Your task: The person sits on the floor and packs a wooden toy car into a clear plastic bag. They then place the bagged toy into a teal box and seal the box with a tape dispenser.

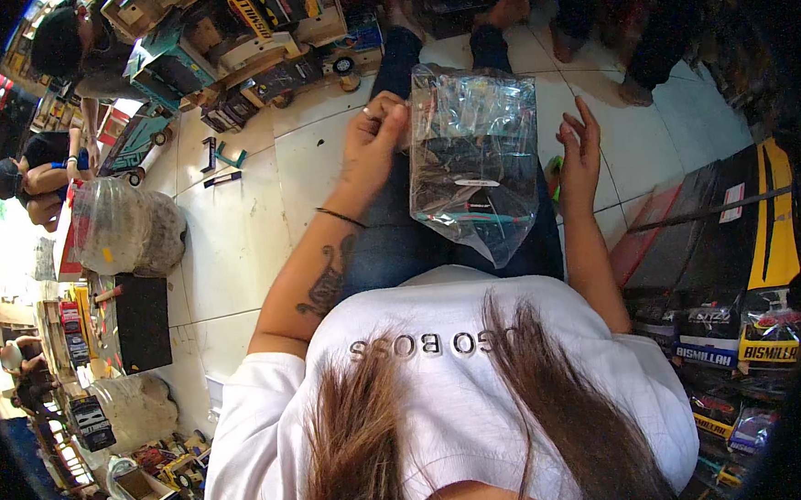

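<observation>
A clear plastic bag (pixel 474 163) with a dark, boxy thing inside rests across my thighs. Its loose, pointed end lies toward my body. My left hand (pixel 377 140) is closed at the bag's left edge, fingers curled and seemingly pinching the plastic. On the other side, my right hand (pixel 580 158) is held a little away from the bag, fingers stretched and apart. A small bright green thing (pixel 555 175) shows beside the right palm; I cannot tell whether it touches the hand or what it is.
Wooden toy trucks (pixel 271 79) are lined up ahead on the tiled floor (pixel 233 205). Small dark and teal pieces (pixel 223 160) lie at left. Wrapped toy trucks (pixel 708 332) are stacked at right. A plastic-wrapped bundle (pixel 133 225) stands at left, near another person (pixel 43 171).
</observation>
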The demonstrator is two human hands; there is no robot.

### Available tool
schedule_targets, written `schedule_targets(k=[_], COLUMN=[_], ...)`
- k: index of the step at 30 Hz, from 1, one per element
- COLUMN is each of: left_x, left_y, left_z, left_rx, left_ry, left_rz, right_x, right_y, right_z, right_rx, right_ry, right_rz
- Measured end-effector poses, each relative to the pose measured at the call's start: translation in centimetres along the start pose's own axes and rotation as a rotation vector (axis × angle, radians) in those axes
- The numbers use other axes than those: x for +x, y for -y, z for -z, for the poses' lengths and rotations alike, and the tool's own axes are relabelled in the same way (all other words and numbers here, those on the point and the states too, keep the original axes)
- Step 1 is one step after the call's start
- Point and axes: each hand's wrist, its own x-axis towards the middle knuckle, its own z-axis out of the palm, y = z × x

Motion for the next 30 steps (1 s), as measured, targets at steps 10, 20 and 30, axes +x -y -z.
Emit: schedule_targets(k=[10,20,30], left_x=[-4.1,5.5,17.1], left_y=[4.9,-8.8,-8.3], left_z=[-0.7,-5.4,-6.7], left_rx=[-0.007,0.657,1.368], left_ry=[0.004,0.954,0.923], left_rz=[-0.258,-0.749,-0.373], right_x=[-2.4,-1.5,-4.6], right_y=[6.3,3.1,-0.5], right_z=[-3.7,-5.2,-1.6], right_rx=[0.359,0.143,0.411], right_ry=[0.169,0.569,0.104], right_rz=[-0.123,-0.293,-0.249])
